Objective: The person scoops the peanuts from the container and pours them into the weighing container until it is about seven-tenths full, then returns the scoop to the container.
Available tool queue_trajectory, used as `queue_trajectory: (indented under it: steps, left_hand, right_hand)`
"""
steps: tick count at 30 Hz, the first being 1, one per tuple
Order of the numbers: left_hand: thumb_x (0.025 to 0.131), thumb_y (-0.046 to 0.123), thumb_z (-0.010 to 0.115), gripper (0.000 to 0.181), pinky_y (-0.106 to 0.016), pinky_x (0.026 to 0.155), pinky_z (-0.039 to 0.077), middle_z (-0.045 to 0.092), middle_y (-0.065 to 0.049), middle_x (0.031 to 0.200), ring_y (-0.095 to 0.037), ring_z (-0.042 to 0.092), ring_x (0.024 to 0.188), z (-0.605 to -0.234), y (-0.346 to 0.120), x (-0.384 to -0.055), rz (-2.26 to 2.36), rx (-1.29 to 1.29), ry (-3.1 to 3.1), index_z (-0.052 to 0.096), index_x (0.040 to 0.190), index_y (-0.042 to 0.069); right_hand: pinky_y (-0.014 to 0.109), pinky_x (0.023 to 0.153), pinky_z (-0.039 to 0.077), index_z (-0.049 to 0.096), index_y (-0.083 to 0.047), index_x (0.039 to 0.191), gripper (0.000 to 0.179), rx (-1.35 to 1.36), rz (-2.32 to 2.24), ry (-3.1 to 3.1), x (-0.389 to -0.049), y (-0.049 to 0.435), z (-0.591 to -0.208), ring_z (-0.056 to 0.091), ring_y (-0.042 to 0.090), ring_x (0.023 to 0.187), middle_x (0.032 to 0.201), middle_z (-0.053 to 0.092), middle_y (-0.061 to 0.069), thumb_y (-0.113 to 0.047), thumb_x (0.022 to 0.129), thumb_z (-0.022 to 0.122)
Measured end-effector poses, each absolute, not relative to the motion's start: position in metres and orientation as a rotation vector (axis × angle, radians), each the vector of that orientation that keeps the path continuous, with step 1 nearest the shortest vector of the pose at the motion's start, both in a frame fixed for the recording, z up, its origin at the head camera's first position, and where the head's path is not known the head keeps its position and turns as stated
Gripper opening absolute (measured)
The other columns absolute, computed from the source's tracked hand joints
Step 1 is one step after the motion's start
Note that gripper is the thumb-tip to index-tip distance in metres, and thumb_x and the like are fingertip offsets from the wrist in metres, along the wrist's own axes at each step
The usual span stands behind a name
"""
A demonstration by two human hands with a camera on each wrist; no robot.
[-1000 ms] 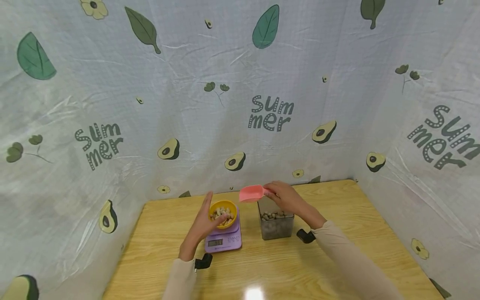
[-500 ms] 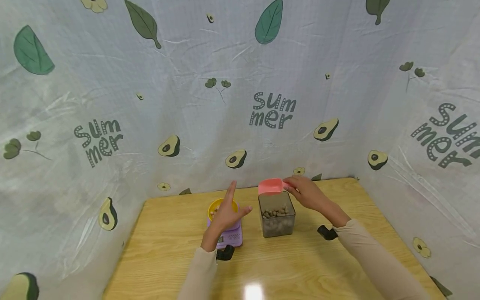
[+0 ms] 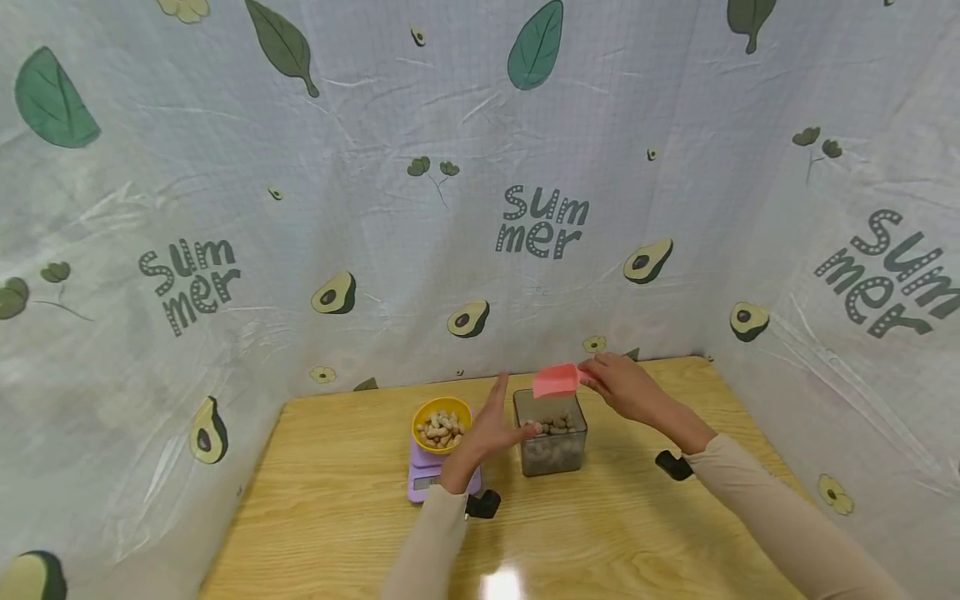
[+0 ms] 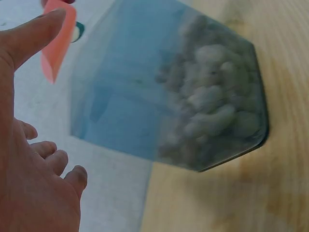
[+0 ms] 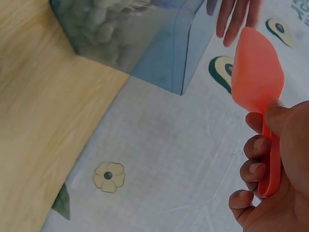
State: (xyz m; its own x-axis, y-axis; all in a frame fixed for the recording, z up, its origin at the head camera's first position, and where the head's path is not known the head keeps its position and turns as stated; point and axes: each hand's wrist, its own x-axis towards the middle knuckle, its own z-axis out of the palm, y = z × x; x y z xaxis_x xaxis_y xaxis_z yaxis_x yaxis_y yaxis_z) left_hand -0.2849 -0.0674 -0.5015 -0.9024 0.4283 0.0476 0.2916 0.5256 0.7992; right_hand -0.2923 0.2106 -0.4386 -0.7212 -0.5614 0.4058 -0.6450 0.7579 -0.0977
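My right hand [image 3: 626, 387] grips the handle of a pink scoop [image 5: 258, 72], its fingers curled round it in the right wrist view. In the head view the scoop is over the back of a clear grey bin [image 3: 553, 454]. Peanuts in their shells [image 4: 212, 92] fill the lower part of that bin. My left hand [image 3: 487, 429] is beside the bin's left side, fingers extended and thumb spread toward its rim, holding nothing. To its left, a yellow bowl [image 3: 417, 417] of peanuts stands on a purple kitchen scale [image 3: 417, 473], whose display is partly visible.
The wooden table [image 3: 337, 500] runs back to a white printed cloth [image 3: 405, 250] that hangs behind and along both sides. A black wrist camera [image 3: 483, 504] sits by the left wrist, and another camera [image 3: 673, 465] by the right.
My left hand has moved right, from beside the bowl, across it, to the bin. The right hand carried the scoop right, from between bowl and bin to over the bin.
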Motion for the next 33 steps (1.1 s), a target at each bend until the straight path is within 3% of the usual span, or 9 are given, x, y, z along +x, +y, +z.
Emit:
queue_trajectory:
  steps: [7, 14, 25, 33]
  left_hand:
    - [0.079, 0.064, 0.071, 0.119, -0.056, 0.118, 0.028, 0.007, -0.013, 0.167, -0.038, 0.021, 0.15, -0.516, -0.058, -0.284, 1.324, 0.553, 2.535, 0.0, 0.16, 0.014]
    - [0.081, 0.055, 0.073, 0.115, -0.054, 0.119, 0.027, 0.005, -0.012, 0.167, -0.036, 0.021, 0.151, -0.519, -0.058, -0.283, 1.317, 0.532, 2.487, -0.001, 0.16, 0.017]
    - [0.081, 0.048, 0.076, 0.117, -0.053, 0.117, 0.032, 0.004, -0.014, 0.167, -0.039, 0.031, 0.146, -0.521, -0.056, -0.283, 1.365, 0.564, 2.446, -0.002, 0.159, 0.012]
    - [0.083, 0.045, 0.075, 0.113, -0.052, 0.116, 0.034, 0.004, -0.014, 0.167, -0.041, 0.035, 0.144, -0.522, -0.056, -0.283, 1.383, 0.571, 2.434, -0.002, 0.16, 0.013]
  right_hand:
    - [0.043, 0.073, 0.05, 0.068, -0.01, 0.108, 0.018, 0.962, 0.186, -2.622, -0.292, 0.211, -0.44, 0.063, 0.022, 0.083, 0.091, 0.066, 0.003, -0.021, 0.096, 0.062]
    - [0.039, 0.068, 0.047, 0.068, -0.012, 0.105, 0.017, 1.021, 0.017, -2.62, -0.294, 0.21, -0.438, 0.06, 0.021, 0.078, 0.087, 0.064, 0.002, -0.025, 0.095, 0.064]
    - [0.031, 0.062, 0.037, 0.066, -0.017, 0.096, 0.02, 1.179, -0.374, -2.401, -0.297, 0.204, -0.432, 0.056, 0.016, 0.076, 0.083, 0.061, -0.002, -0.027, 0.082, 0.078]
    - [0.031, 0.066, 0.04, 0.07, -0.022, 0.101, 0.017, 1.215, -0.678, -2.328, -0.293, 0.188, -0.425, 0.055, 0.016, 0.08, 0.088, 0.062, -0.002, -0.03, 0.086, 0.073]
